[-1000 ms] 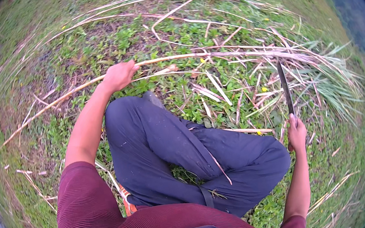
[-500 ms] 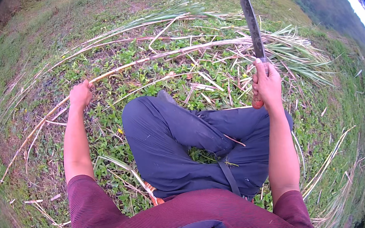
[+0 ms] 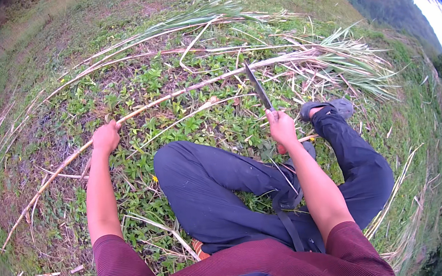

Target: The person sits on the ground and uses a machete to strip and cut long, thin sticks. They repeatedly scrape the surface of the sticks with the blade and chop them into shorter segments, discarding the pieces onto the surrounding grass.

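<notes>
Cane stalk (image 3: 186,90) in the left hand (image 3: 107,137), knife (image 3: 259,88) in the right hand (image 3: 283,129)

Slender and pale, the cane stalk passes through the left hand, whose fingers are closed around it. To the left of those fingers it thins toward the ground in a smooth, tan length; to their right it arcs onward, straw-coloured, growing papery before meeting a spray of narrow green leaves (image 3: 360,62) well past the right fingers. The right hand is clenched on the knife, a bit of reddish handle (image 3: 281,149) showing beneath the fist. Ahead of those knuckles juts its dark, flat metal, long and narrow, the tip overlapping the stalk's line; whether they touch, I can't tell from here. A thin, dry strip (image 3: 208,104) lies between the two hands on soft, leafy ground cover (image 3: 150,77). Back from the fingers, smooth dark-blue trousers (image 3: 203,169) bend at the knees, and a rounded grey clog (image 3: 343,108) sits to the right of the right fingers.
</notes>
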`<action>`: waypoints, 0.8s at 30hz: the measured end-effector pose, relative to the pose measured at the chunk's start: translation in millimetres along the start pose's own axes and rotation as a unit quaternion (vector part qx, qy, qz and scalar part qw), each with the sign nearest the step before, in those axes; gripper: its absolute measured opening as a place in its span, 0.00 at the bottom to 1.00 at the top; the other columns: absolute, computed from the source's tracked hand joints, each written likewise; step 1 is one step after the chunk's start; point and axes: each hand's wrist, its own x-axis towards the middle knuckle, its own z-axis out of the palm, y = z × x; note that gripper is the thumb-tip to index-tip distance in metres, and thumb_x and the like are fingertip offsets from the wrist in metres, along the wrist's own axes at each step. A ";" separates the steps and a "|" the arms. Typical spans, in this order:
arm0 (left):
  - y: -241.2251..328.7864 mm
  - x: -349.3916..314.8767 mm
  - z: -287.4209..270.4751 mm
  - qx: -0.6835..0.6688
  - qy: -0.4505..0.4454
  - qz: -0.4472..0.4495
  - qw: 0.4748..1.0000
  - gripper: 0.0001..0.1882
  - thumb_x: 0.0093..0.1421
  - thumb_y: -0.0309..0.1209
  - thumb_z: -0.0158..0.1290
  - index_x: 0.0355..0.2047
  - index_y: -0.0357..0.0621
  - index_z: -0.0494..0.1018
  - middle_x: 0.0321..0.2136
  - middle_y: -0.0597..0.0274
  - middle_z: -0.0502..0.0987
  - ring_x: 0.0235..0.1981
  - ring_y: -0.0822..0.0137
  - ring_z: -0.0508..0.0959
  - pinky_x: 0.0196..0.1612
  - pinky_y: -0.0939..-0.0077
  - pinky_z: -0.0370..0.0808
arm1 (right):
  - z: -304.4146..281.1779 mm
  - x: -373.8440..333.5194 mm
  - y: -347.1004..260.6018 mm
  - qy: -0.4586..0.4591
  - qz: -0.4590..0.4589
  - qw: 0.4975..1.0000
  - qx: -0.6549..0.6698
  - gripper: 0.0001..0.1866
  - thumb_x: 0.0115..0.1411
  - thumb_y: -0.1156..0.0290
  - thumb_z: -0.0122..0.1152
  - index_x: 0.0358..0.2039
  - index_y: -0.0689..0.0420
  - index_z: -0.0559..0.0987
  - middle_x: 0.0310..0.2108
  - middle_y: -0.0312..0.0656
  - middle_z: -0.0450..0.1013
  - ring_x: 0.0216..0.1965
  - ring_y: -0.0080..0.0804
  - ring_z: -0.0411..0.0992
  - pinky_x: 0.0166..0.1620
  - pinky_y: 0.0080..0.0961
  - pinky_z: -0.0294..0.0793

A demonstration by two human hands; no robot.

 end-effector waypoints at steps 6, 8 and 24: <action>-12.7 11.5 14.4 -0.040 -0.046 0.010 0.998 0.20 0.74 0.45 0.37 0.40 0.42 0.71 0.30 0.39 0.80 0.36 0.36 0.79 0.41 0.42 0.75 | -40.9 51.4 -60.6 0.070 -0.089 0.992 0.051 0.19 0.68 0.56 0.59 0.32 0.62 0.77 0.16 0.39 0.68 0.19 0.27 0.63 0.25 0.32 0.64; -20.1 14.9 15.8 -0.035 -0.054 -0.001 0.998 0.21 0.74 0.46 0.37 0.39 0.42 0.71 0.29 0.39 0.79 0.35 0.37 0.79 0.40 0.42 0.74 | -87.3 60.8 -120.2 0.131 -0.152 0.974 0.106 0.16 0.70 0.57 0.57 0.35 0.58 0.77 0.18 0.31 0.66 0.19 0.18 0.60 0.23 0.24 0.59; 1.5 1.2 13.3 -0.030 -0.104 0.017 0.994 0.21 0.72 0.46 0.41 0.37 0.41 0.73 0.31 0.38 0.80 0.38 0.35 0.79 0.42 0.42 0.74 | 72.3 104.0 79.0 -0.118 0.073 0.990 0.009 0.30 0.68 0.47 0.53 0.26 0.66 0.77 0.18 0.53 0.75 0.20 0.49 0.77 0.26 0.43 0.75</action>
